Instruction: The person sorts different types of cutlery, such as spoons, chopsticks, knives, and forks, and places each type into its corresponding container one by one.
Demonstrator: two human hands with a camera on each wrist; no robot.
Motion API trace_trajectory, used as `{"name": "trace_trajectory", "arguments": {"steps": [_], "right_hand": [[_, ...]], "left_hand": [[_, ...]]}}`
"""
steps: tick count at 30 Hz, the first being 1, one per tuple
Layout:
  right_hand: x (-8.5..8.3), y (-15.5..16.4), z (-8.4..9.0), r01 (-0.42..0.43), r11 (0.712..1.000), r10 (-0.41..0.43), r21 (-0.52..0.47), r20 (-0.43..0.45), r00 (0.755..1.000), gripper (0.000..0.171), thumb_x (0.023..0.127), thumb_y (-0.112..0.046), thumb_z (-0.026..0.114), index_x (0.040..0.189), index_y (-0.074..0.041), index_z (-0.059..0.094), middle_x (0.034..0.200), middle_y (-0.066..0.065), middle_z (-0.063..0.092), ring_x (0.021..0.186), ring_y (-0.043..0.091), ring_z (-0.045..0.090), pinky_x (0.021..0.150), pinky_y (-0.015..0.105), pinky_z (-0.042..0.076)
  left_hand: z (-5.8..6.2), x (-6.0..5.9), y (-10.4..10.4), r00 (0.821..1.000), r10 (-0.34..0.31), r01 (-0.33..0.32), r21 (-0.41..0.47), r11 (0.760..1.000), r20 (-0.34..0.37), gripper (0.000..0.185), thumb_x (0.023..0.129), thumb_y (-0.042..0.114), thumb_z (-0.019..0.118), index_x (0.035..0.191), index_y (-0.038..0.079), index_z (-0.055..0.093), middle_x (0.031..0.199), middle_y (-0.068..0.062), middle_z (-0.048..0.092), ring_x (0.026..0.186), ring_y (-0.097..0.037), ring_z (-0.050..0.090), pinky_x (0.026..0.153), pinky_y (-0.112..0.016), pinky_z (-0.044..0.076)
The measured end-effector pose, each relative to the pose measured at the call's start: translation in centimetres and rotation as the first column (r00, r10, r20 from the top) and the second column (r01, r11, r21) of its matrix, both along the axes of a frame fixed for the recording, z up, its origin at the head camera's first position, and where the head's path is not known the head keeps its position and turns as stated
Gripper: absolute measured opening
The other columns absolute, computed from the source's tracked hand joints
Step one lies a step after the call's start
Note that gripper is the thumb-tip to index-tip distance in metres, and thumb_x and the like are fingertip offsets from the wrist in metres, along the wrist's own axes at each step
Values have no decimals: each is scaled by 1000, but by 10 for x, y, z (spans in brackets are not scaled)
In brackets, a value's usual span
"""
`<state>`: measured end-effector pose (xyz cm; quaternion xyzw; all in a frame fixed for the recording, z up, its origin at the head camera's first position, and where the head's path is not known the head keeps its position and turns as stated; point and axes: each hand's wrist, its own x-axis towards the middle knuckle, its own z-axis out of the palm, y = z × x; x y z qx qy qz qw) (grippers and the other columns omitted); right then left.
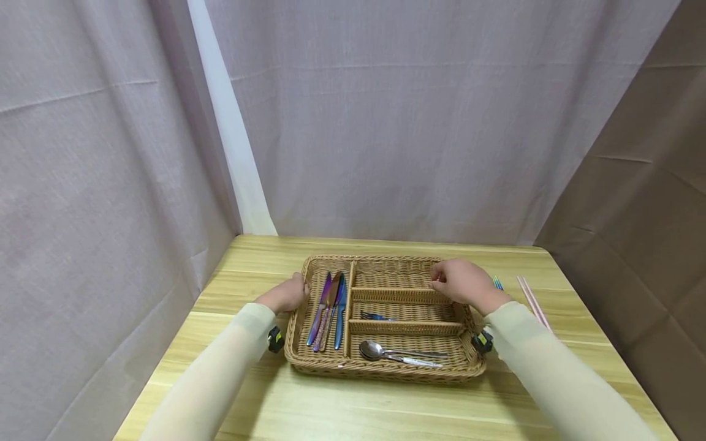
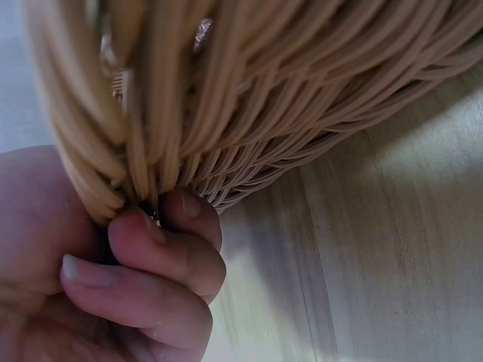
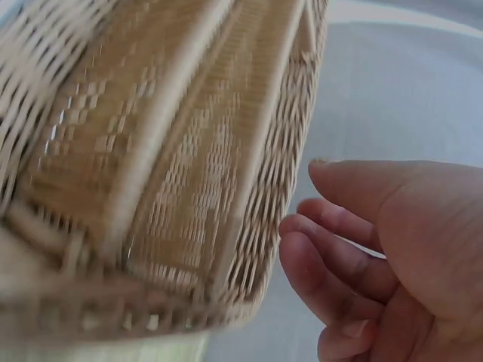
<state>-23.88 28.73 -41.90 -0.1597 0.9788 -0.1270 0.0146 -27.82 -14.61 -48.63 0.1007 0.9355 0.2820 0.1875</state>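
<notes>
Head view: your hands flank the basket [image 1: 386,367]. Wrist views add: left grip [image 2: 143,279] curls against its rim, right grip [image 3: 377,249] relaxed, off it.

I see a pale wooden tabletop [image 1: 386,410] bearing a wicker tray [image 1: 386,369] mid-table and pink chopsticks [image 1: 534,302] near its right edge.

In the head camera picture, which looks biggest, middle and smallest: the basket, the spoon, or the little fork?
1. wicker basket, largest by far
2. spoon
3. fork, smallest, though a divider may hide part of it
</notes>
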Motion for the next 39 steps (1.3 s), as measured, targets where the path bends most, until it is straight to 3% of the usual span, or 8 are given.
{"name": "trace_trajectory", "arguments": {"steps": [7, 12, 19, 22, 24, 28, 35, 39], "right_hand": [[-3, 43, -6, 111, 994, -111, -11, 20, 994, 32, 104, -25, 71, 123, 1, 72, 97, 10, 75, 81, 25, 70, 74, 53, 60], [1, 70, -13, 192, 981, -192, 18, 28, 981, 44, 103, -27, 70, 130, 9, 66, 103, 19, 76, 91, 36, 73, 75, 61, 60], [6, 107, -29, 306, 949, -311, 68, 81, 947, 49, 103, -29, 69, 133, 10, 64, 129, 37, 67, 105, 54, 69, 70, 67, 58], [6, 118, -33, 331, 940, -339, 83, 109, 934, 41, 102, -28, 70, 123, 7, 67, 117, 32, 70, 94, 45, 69, 66, 62, 57], [5, 124, -34, 345, 934, -356, 95, 129, 926, 33, 101, -29, 71, 111, 3, 68, 103, 26, 71, 87, 39, 66, 65, 59, 55], [6, 134, -40, 351, 927, -370, 129, 181, 911, 26, 102, -28, 70, 92, -5, 64, 89, 16, 67, 80, 33, 59, 64, 56, 53], [7, 143, -50, 363, 913, -402, 187, 257, 879, 24, 98, -23, 66, 83, -6, 65, 99, 26, 68, 79, 34, 58, 66, 56, 53], [6, 144, -54, 382, 904, -424, 192, 286, 859, 16, 94, -17, 62, 84, -5, 66, 95, 25, 67, 79, 35, 57, 68, 56, 51]], "left_hand": [[2, 3, 0, 1000, -9, 9, 2, 1000, -17, 63, 119, 19, 33, 164, -19, 11, 135, -39, 57, 100, -35, 66, 77, -41, 59], [2, 5, 0, 1000, 7, -7, 10, 1000, 1, 65, 119, 19, 34, 165, -18, 8, 141, -40, 54, 100, -35, 64, 78, -43, 58], [-3, 6, 1, 1000, 2, -2, 0, 1000, -2, 64, 118, 17, 34, 164, -19, 9, 115, -30, 60, 76, -24, 57, 59, -33, 49], [-2, 3, 1, 1000, -1, 1, -6, 1000, -13, 64, 118, 17, 34, 164, -20, 9, 115, -32, 62, 78, -27, 62, 66, -38, 57], [0, 2, 2, 999, -8, 7, -16, 1000, -36, 62, 118, 16, 34, 162, -21, 13, 125, -38, 62, 96, -36, 70, 83, -47, 62], [4, 4, 2, 997, -30, 27, -42, 999, -75, 59, 117, 16, 34, 158, -24, 19, 142, -46, 54, 132, -50, 62, 112, -57, 53], [7, 6, 2, 998, -24, 23, -25, 999, -50, 60, 117, 16, 35, 160, -23, 16, 144, -46, 52, 131, -48, 62, 110, -57, 54], [4, 5, 2, 999, -12, 11, -15, 1000, -42, 57, 117, 16, 34, 158, -22, 19, 142, -45, 54, 127, -47, 65, 103, -54, 59]]}}
